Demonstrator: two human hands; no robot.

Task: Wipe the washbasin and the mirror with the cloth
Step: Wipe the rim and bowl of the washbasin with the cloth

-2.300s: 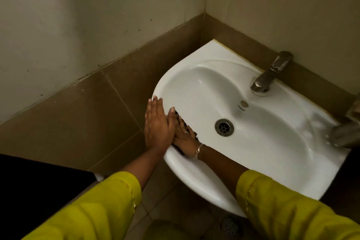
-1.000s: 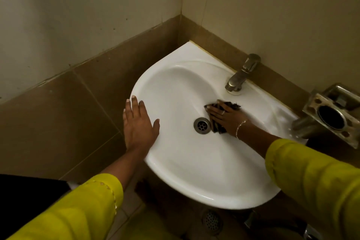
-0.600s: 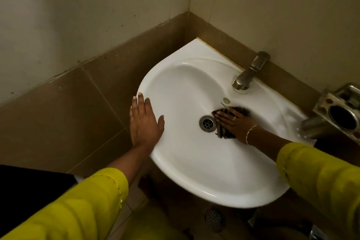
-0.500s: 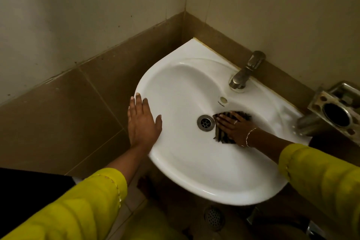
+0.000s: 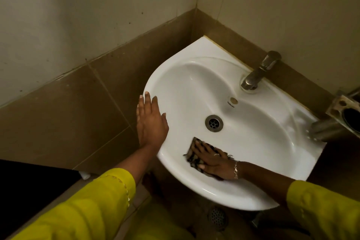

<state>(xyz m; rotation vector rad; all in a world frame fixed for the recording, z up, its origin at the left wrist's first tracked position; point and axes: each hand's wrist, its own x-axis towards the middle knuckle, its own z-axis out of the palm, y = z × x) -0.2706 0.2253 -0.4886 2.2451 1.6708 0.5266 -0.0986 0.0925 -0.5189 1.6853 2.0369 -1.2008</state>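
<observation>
White ceramic washbasin (image 5: 253,128) with a rounded front, seen from above.
A chrome metal tap (image 5: 257,72) stands on its back ledge, and a round steel drain (image 5: 213,123) sits at the bowl's bottom. A dark striped cloth (image 5: 191,159) lies on the near inner slope under the flat right hand (image 5: 212,161). The left hand (image 5: 151,124) rests flat on the left rim.

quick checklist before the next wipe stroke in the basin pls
1. Cloth pinned under the right hand: ok, straight fingers press it on the near inner wall.
2. Left hand bracing: ok, it rests flat on the left rim of the washbasin.
3. Path towards the drain free: ok, nothing else lies in the bowl.
4. Tap off: ok, no water stream shows.
5. Bowl surface clean: cannot tell, the light is dim.
6. Mirror ready for wiping: cannot tell, it is not in view.
</observation>
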